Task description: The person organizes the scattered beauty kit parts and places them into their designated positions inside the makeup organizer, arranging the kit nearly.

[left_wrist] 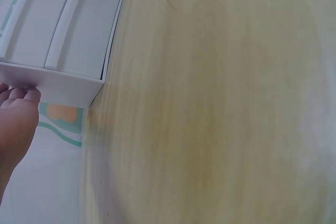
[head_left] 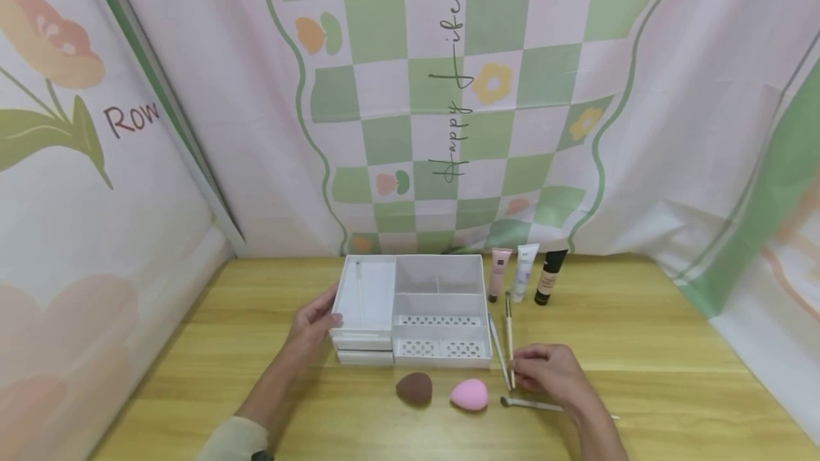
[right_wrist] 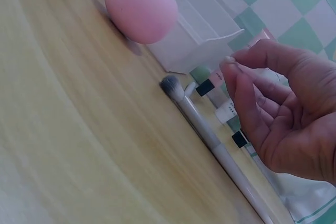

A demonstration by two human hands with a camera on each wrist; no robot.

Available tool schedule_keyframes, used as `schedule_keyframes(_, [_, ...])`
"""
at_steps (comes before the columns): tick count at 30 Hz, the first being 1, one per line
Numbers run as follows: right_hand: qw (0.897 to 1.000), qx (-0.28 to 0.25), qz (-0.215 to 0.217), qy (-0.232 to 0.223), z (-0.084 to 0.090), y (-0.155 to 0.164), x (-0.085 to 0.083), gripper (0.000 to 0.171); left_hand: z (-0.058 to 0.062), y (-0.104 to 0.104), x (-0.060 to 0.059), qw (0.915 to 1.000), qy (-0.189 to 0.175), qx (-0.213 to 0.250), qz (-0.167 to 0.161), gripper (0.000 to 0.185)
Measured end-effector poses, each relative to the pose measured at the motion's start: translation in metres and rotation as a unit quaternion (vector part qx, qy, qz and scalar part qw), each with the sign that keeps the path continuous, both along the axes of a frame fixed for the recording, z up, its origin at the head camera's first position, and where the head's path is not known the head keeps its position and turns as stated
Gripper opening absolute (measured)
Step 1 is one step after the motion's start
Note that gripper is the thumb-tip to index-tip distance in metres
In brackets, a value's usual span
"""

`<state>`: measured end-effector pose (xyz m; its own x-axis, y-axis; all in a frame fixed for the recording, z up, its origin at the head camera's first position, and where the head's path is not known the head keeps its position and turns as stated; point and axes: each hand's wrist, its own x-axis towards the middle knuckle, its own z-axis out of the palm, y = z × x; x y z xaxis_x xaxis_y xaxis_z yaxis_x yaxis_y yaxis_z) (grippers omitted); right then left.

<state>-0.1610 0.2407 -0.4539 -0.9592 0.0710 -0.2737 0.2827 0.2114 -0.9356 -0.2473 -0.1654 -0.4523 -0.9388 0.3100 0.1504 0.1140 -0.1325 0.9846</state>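
- Both hands are at work about the white organizer (head_left: 410, 304): the left hand (head_left: 314, 322) rests straight fingers against its left front corner, steadying it, and grips nothing.
- At the organizer's right, the right hand (head_left: 547, 372) hovers with curled fingers just over the lower ends of two thin brushes (head_left: 506, 343); the wrist view shows thumb and forefinger nearly meeting with nothing plainly between them, so I judge it empty, about to pinch.
- I judge the step in hand to be the pick-up of a brush; the next move calls for a fine pinch on a slim handle lying flat on the bench (head_left: 673, 347).
- A third brush (right_wrist: 210, 135) lies just below the right hand, its bristled head toward the pink sponge (head_left: 469, 395).
- Beside the pink one sits a brown sponge (head_left: 413, 388); both are in front of the organizer, between the hands.
- Three tubes (head_left: 524, 272) lie behind the brushes, well clear of both hands.
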Motion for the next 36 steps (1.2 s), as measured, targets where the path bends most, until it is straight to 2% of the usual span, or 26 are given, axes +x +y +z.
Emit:
schedule_keyframes(20, [0.998,-0.047,0.030,0.012,0.015,-0.003,0.004,0.038,0.001,0.000,0.000,1.0000,-0.009,0.000,0.002,0.069])
schedule_keyframes(27, [0.997,-0.056,0.046,0.024,0.019,-0.008,0.006,0.040,0.002,-0.001,0.001,0.9994,-0.025,-0.021,0.010,0.068])
schedule_keyframes(36, [0.997,-0.064,0.045,0.019,0.027,-0.015,0.007,0.039,0.002,-0.001,0.001,0.9999,-0.013,-0.008,0.003,0.069])
